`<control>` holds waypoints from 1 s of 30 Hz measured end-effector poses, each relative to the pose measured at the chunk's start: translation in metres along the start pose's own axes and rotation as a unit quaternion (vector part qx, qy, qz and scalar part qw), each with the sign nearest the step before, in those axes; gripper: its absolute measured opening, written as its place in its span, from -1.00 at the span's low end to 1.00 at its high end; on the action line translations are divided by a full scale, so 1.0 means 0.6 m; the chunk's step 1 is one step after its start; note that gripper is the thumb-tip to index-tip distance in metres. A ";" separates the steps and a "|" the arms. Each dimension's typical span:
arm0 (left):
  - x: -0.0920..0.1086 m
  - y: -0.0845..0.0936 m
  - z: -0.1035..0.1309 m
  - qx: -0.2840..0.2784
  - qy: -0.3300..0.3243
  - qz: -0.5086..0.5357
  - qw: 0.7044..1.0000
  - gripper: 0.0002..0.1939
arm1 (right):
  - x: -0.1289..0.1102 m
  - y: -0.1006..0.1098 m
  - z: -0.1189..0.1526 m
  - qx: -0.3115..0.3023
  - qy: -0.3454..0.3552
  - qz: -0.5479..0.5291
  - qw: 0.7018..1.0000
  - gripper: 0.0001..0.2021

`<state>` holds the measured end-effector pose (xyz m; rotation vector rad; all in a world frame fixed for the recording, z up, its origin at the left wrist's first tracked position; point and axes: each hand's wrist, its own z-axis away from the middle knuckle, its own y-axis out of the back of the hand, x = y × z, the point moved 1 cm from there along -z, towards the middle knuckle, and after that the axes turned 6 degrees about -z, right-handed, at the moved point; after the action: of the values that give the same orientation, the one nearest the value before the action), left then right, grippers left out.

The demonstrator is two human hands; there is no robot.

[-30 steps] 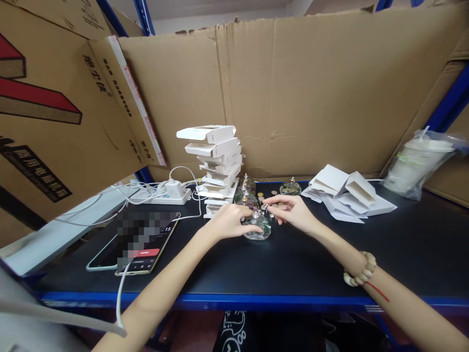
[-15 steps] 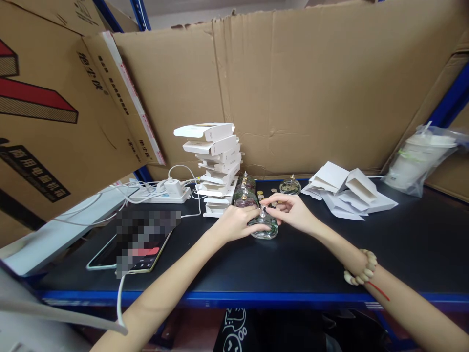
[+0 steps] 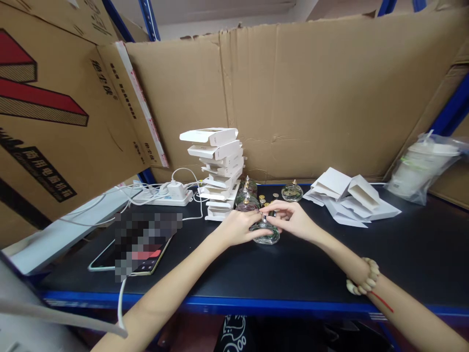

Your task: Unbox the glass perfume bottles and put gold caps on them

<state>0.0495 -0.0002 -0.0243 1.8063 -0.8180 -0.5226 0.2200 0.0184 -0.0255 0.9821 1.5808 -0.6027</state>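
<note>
A clear glass perfume bottle (image 3: 266,237) stands upright on the black tabletop between my hands. My left hand (image 3: 240,228) is closed around its left side, thumb along the front and fingers over the shoulder. At the bottle's neck sits a small silver collar (image 3: 264,218). My right hand (image 3: 295,221) pinches at this collar with thumb and index finger, and its other fingers curl near a small dark piece I cannot make out. Just behind my left hand are more perfume bottles (image 3: 247,202) in a row. Small round gold and silver pieces (image 3: 262,201) lie beside them.
Open white boxes (image 3: 220,151) form a leaning stack behind my left hand. Another bottle (image 3: 292,191) and folded white cartons (image 3: 348,195) are at the back right. A bagged cup (image 3: 417,166) stands far right. Phones (image 3: 146,249), a power strip (image 3: 164,195) and cables occupy the left.
The camera view has tilted slightly, so everything sits a little lower. My right fingers have shifted slightly at the bottle's neck, and my left hand keeps its hold.
</note>
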 end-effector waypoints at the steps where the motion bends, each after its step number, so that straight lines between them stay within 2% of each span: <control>1: 0.000 0.000 0.000 0.003 0.001 0.001 1.000 -0.52 | 0.000 -0.001 0.000 0.003 -0.003 -0.003 1.000 -0.82; 9: 0.001 -0.001 0.000 0.031 -0.008 0.016 0.999 -0.53 | 0.000 -0.004 -0.002 0.046 -0.070 -0.029 0.996 -0.72; 15: 0.002 0.000 -0.001 0.037 -0.004 -0.003 0.999 -0.52 | -0.004 -0.005 -0.004 0.047 -0.069 -0.065 0.994 -0.78; 21: 0.002 -0.001 -0.001 0.019 0.010 0.002 1.000 -0.58 | 0.003 -0.003 -0.004 0.036 -0.111 -0.101 0.988 -0.73; 30: 0.003 -0.002 -0.002 -0.011 0.027 0.000 1.000 -0.64 | 0.002 -0.009 -0.004 0.052 -0.084 -0.107 0.989 -0.76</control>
<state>0.0518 -0.0005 -0.0252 1.7929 -0.7713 -0.4793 0.2143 0.0178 -0.0270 0.8203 1.5266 -0.9021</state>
